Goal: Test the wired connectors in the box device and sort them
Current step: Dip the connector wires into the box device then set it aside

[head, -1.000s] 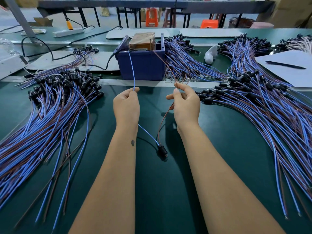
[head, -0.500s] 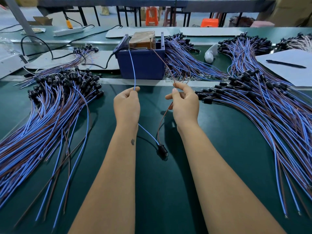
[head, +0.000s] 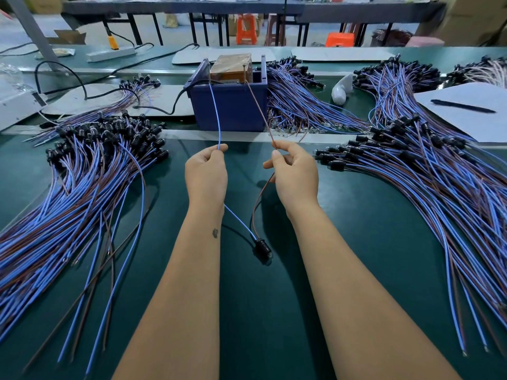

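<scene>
The blue wire [head: 215,116] is pinched by the left hand [head: 206,174], the brown wire [head: 259,111] by the right hand [head: 296,174]; the connector [head: 262,246] hangs between the forearms; both tips should be held steady on the box [head: 230,102] contacts.

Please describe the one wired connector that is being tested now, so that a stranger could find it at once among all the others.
Start at the dark blue plastic box device at the middle back of the green table. One thin blue wire and one thin brown wire run from it to the left hand and right hand. They join at a small black connector lying alone between the forearms, apart from both piles.
</scene>
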### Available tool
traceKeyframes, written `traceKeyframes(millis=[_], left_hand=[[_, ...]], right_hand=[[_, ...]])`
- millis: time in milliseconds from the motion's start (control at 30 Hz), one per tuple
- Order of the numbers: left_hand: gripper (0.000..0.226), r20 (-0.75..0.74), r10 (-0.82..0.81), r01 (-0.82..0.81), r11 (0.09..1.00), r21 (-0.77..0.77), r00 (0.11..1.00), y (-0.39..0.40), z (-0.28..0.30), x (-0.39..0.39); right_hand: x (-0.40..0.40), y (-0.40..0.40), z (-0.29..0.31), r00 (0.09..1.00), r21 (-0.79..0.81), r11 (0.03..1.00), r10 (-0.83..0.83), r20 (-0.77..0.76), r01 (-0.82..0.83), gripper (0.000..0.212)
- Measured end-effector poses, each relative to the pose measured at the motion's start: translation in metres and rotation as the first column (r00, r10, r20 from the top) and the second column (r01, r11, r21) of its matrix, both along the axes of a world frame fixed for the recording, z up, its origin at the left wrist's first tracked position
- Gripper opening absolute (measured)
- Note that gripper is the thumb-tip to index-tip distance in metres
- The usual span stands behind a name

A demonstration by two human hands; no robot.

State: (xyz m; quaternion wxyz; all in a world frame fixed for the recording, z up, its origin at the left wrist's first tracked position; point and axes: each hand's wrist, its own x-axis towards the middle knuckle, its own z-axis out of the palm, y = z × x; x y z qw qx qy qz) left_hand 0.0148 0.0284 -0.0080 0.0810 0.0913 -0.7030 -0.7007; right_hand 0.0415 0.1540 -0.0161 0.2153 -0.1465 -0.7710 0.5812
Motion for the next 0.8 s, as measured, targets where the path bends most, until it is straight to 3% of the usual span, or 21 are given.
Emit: traceKeyframes(millis=[533, 800], left_hand=[[0.029, 0.001, -0.006, 0.006, 1.000, 0.020, 1.000, 0.0008, -0.0003, -0.0013], [0.030, 0.006, -0.002, 0.002, 1.000, 0.029, 1.000, 0.0014, -0.0006, -0.0012]], right_hand=[[0.0024, -0.0010, -0.0008, 1.000, 0.027, 0.999, 0.025, 0.008, -0.025, 0.024], [0.0047, -0.0046, 0.0061, 0.998, -0.044, 0.999, 0.026, -0.060, -0.029, 0.024]])
